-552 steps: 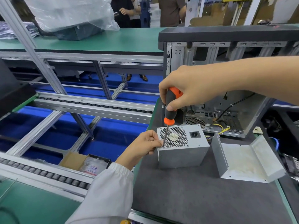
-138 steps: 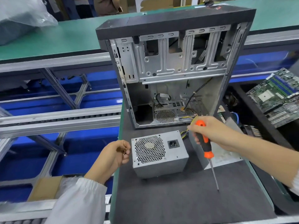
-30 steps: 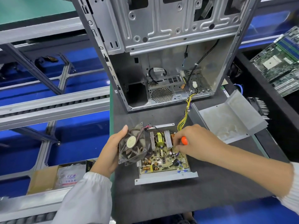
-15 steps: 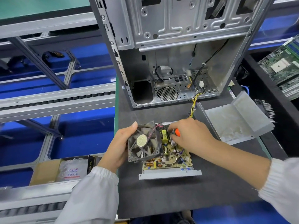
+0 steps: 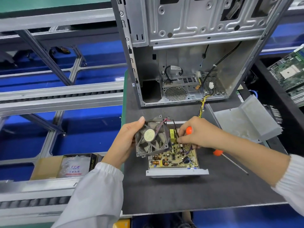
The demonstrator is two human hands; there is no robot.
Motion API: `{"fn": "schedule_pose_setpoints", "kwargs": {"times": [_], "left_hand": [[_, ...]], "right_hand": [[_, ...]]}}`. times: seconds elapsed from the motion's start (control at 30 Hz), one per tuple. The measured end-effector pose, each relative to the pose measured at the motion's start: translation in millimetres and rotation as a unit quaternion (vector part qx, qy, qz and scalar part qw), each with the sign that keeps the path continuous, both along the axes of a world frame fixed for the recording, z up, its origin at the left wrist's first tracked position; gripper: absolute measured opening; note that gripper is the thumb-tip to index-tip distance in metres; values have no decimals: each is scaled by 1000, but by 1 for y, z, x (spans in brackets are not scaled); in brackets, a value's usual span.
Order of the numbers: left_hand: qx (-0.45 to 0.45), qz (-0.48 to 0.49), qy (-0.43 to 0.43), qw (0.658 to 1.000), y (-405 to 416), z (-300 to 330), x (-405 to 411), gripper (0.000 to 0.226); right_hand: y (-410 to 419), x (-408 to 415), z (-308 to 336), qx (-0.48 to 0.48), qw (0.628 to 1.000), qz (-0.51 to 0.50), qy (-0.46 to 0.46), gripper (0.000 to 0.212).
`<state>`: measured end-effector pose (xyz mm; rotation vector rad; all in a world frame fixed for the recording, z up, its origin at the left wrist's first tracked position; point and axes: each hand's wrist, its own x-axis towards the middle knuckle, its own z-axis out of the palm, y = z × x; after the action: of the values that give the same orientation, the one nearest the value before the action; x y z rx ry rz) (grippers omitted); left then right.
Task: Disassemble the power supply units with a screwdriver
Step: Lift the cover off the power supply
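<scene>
From the head view, the opened power supply unit (image 5: pixel 176 159) is lying on the dark worktop (image 5: pixel 189 193), just in front of the empty computer case (image 5: pixel 189 51). The left grip (image 5: pixel 122 142) is holding the dusty fan (image 5: pixel 152 136) tilted above the circuit board. The right grip (image 5: pixel 199 134) is clutching the orange screwdriver (image 5: pixel 228 159) while its fingertips (image 5: pixel 180 141) are pinching something at the board. The removed metal cover (image 5: pixel 246 119) is lying to the right.

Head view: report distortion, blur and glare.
Head view: wide-angle bending bows the conveyor rails and tilts the computer case; the fan and circuit board look sharp; edges soften, especially the sleeves; even overhead light, mild sheen on case metal, soft shadows.
</scene>
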<state>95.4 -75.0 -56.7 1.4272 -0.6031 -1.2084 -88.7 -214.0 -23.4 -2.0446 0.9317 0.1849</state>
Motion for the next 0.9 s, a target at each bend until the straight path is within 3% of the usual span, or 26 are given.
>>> {"fn": "schedule_pose_setpoints", "kwargs": {"times": [0.13, 0.27, 0.47, 0.53, 0.73, 0.8, 0.83, 0.9], "left_hand": [[-23, 18, -36, 999, -6, 5, -1, 48], [-78, 43, -82, 993, -16, 16, -12, 34], [-153, 74, -164, 972, -35, 32, -33, 26], [-162, 69, -180, 968, -44, 39, -44, 26], [-103, 2, -219, 970, -74, 56, -76, 53], [-91, -20, -226, 970, -78, 57, -78, 42], [-84, -24, -229, 970, -79, 57, -77, 24], [-55, -26, -245, 968, -80, 52, -70, 25]], "right_hand": [[-8, -5, 16, 62, 992, -83, -74, 3], [-10, -13, 36, 94, 982, -106, -128, 33], [-19, -39, 61, 175, 973, -73, -129, 35], [-21, -46, 67, 148, 980, -75, -108, 46], [-43, -79, 67, 99, 957, -229, -145, 36], [-55, -92, 65, 88, 952, -264, -125, 33], [-62, -100, 63, 82, 949, -283, -112, 28], [-76, -116, 57, 65, 940, -322, -89, 23]]}}
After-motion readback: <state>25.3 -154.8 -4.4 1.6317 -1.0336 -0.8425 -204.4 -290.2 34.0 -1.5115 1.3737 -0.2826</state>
